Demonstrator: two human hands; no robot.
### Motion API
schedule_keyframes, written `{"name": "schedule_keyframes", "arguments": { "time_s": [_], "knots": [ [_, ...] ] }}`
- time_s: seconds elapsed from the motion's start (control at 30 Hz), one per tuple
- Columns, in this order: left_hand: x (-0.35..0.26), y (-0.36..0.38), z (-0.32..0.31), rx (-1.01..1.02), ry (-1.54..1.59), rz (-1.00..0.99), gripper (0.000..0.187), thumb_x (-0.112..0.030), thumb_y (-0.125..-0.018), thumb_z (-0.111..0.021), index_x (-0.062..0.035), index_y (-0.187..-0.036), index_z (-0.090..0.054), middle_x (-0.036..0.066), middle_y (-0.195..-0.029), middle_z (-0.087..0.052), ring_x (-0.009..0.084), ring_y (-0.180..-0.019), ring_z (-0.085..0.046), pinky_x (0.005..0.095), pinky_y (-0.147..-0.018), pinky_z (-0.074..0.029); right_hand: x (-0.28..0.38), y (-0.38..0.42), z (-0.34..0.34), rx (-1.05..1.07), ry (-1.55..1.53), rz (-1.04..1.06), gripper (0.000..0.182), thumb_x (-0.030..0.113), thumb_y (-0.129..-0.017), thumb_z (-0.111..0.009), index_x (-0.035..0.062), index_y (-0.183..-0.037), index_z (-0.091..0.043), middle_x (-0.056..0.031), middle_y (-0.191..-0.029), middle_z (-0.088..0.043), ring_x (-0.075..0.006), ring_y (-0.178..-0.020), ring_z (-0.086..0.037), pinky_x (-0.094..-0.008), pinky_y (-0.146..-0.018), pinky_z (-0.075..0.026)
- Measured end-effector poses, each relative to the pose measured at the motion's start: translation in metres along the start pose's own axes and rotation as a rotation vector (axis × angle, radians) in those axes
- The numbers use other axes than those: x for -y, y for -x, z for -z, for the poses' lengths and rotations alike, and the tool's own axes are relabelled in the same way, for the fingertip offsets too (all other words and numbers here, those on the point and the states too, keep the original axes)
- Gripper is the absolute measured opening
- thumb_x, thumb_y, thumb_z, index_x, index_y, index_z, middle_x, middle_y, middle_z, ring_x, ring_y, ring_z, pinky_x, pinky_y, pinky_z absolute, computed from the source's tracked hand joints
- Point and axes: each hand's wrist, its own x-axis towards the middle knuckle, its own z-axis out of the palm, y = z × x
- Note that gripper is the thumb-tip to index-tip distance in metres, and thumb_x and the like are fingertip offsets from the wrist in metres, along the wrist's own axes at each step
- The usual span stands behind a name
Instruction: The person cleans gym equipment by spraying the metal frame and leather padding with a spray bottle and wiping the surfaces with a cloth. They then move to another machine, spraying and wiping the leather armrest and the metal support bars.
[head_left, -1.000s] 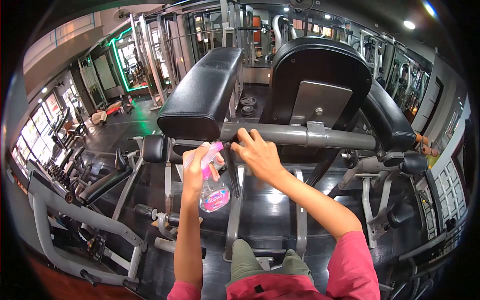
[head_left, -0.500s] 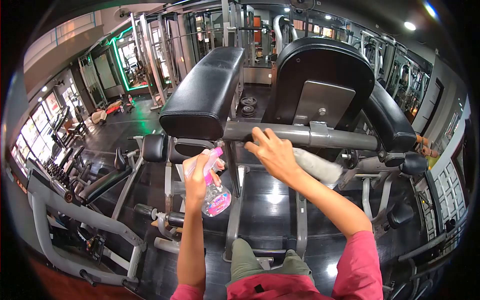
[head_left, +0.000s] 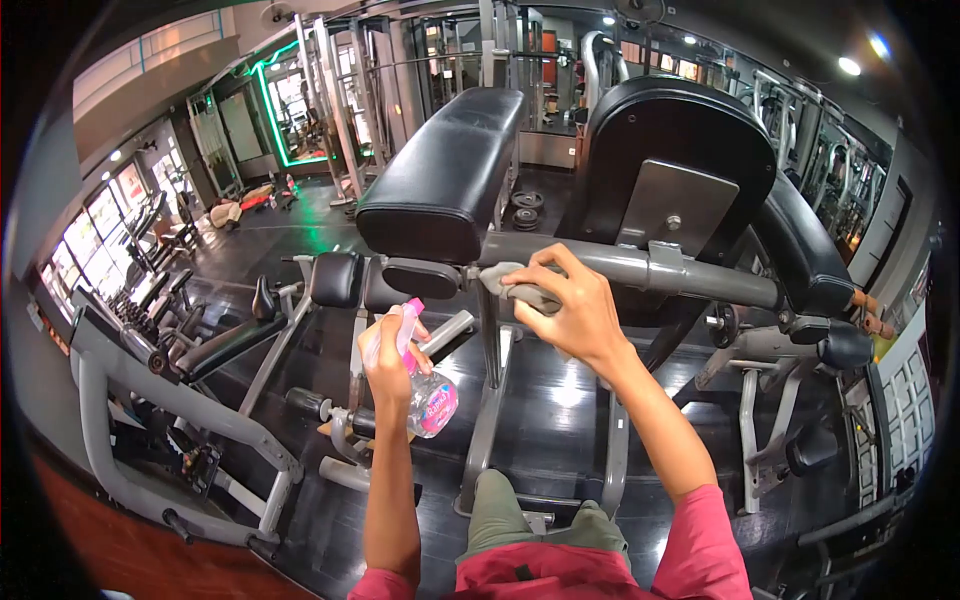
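My left hand (head_left: 388,350) is closed around the neck of a spray bottle (head_left: 432,402) with a pink top, a clear body and a pink label. A grey cloth (head_left: 520,288) is pinched in my right hand (head_left: 575,305), bunched against the left end of the grey metal crossbar (head_left: 610,262). Just left of the cloth sits the underside of a black padded arm rest (head_left: 440,180). Right of it stands a black backrest (head_left: 690,150) with a metal plate bolted on its rear.
Grey frame legs (head_left: 490,420) of the machine rise from the dark floor before me. Another machine's bent frame (head_left: 180,440) stands at the left, and a second padded arm rest (head_left: 800,240) is at the right. Weight plates (head_left: 527,208) lie on the floor beyond.
The cloth, trailing to the right of my right hand before, is now bunched up at the bar's left end. The view has shifted, so the machine sits further right.
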Motion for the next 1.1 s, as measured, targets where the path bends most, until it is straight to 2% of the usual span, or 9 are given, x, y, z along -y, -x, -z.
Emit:
{"name": "schedule_keyframes", "arguments": {
  "time_s": [0.13, 0.27, 0.43, 0.67, 0.73, 0.8, 0.9, 1.03, 1.1],
  "knots": [
    [0.001, -0.001, 0.015, -0.014, -0.023, 0.027, 0.049, -0.033, -0.102, -0.041, 0.0046, -0.077, -0.059, 0.014, -0.066, -0.059, 0.0189, -0.038, -0.051, 0.0299, -0.040, -0.045, 0.013, 0.005, -0.015, 0.008, -0.112, 0.048, 0.029, 0.017, -0.073, -0.075, 0.0195, -0.102, -0.074, -0.0023, -0.098, -0.060, -0.0244, -0.082, -0.066, -0.0366, -0.069, -0.056],
    [0.000, -0.002, 0.023, -0.021, -0.020, -0.012, 0.048, -0.033, -0.102, -0.042, 0.0042, -0.077, -0.059, 0.014, -0.066, -0.059, 0.0188, -0.038, -0.051, 0.0294, -0.041, -0.045, 0.026, -0.003, -0.048, 0.073, 0.058, 0.203, 0.039, 0.014, -0.072, -0.079, 0.0223, -0.109, -0.071, 0.0015, -0.104, -0.061, -0.0176, -0.093, -0.063, -0.0326, -0.063, -0.057],
    [-0.006, 0.001, 0.029, 0.000, -0.002, 0.002, 0.047, -0.032, -0.102, -0.042, 0.0044, -0.079, -0.060, 0.015, -0.068, -0.061, 0.0185, -0.039, -0.053, 0.0295, -0.042, -0.046, 0.043, -0.023, -0.101, 0.016, 0.298, 0.331, 0.027, 0.014, -0.079, -0.063, 0.0146, -0.106, -0.070, 0.0022, -0.102, -0.059, -0.0175, -0.089, -0.061, -0.0291, -0.057, -0.056],
    [-0.006, -0.001, 0.042, -0.022, 0.002, 0.006, 0.047, -0.032, -0.102, -0.041, 0.0054, -0.081, -0.061, 0.014, -0.069, -0.061, 0.0174, -0.040, -0.053, 0.0298, -0.043, -0.047, 0.062, -0.046, -0.102, 0.085, 0.340, 0.265, 0.020, 0.013, -0.078, -0.064, 0.0145, -0.097, -0.068, -0.0009, -0.104, -0.058, -0.0181, -0.091, -0.062, -0.0294, -0.056, -0.056],
    [-0.007, 0.000, 0.045, -0.034, 0.016, 0.013, 0.047, -0.031, -0.102, -0.041, 0.0055, -0.081, -0.062, 0.014, -0.070, -0.061, 0.0171, -0.040, -0.052, 0.0298, -0.043, -0.047, 0.051, -0.032, -0.086, 0.115, 0.346, 0.266, 0.024, 0.015, -0.078, -0.067, 0.0161, -0.101, -0.069, 0.0004, -0.103, -0.057, -0.0169, -0.092, -0.061, -0.0298, -0.056, -0.056],
    [-0.006, 0.000, 0.052, -0.020, 0.019, 0.006, 0.046, -0.031, -0.102, -0.041, 0.0056, -0.082, -0.062, 0.014, -0.070, -0.061, 0.0171, -0.040, -0.052, 0.0299, -0.043, -0.047, 0.043, -0.020, -0.067, 0.155, 0.306, 0.188, 0.028, 0.020, -0.076, -0.076, 0.0222, -0.104, -0.070, 0.0050, -0.099, -0.059, -0.0153, -0.088, -0.061, -0.0303, -0.055, -0.054],
    [-0.005, -0.003, 0.051, -0.002, 0.028, 0.005, 0.046, -0.030, -0.102, -0.041, 0.0058, -0.082, -0.062, 0.014, -0.070, -0.061, 0.0174, -0.040, -0.053, 0.0300, -0.043, -0.047, 0.041, -0.017, -0.055, 0.211, 0.349, 0.136, 0.031, 0.020, -0.075, -0.077, 0.0220, -0.105, -0.070, 0.0059, -0.101, -0.060, -0.0149, -0.089, -0.061, -0.0299, -0.055, -0.054],
    [-0.010, -0.006, 0.038, 0.001, 0.032, -0.004, 0.047, -0.031, -0.102, -0.041, 0.0071, -0.083, -0.062, 0.014, -0.071, -0.061, 0.0186, -0.040, -0.053, 0.0301, -0.042, -0.047, 0.050, -0.039, -0.081, 0.055, 0.321, 0.308, 0.029, 0.017, -0.078, -0.069, 0.0177, -0.107, -0.069, 0.0036, -0.100, -0.056, -0.0144, -0.092, -0.059, -0.0273, -0.051, -0.055],
    [-0.013, -0.006, 0.036, 0.002, 0.040, -0.012, 0.047, -0.030, -0.102, -0.041, 0.0077, -0.083, -0.061, 0.015, -0.071, -0.061, 0.0188, -0.040, -0.053, 0.0302, -0.042, -0.046, 0.056, -0.053, -0.098, 0.025, 0.315, 0.310, 0.030, 0.016, -0.077, -0.068, 0.0169, -0.108, -0.068, 0.0030, -0.100, -0.056, -0.0146, -0.092, -0.059, -0.0271, -0.052, -0.055]
  ]
}}
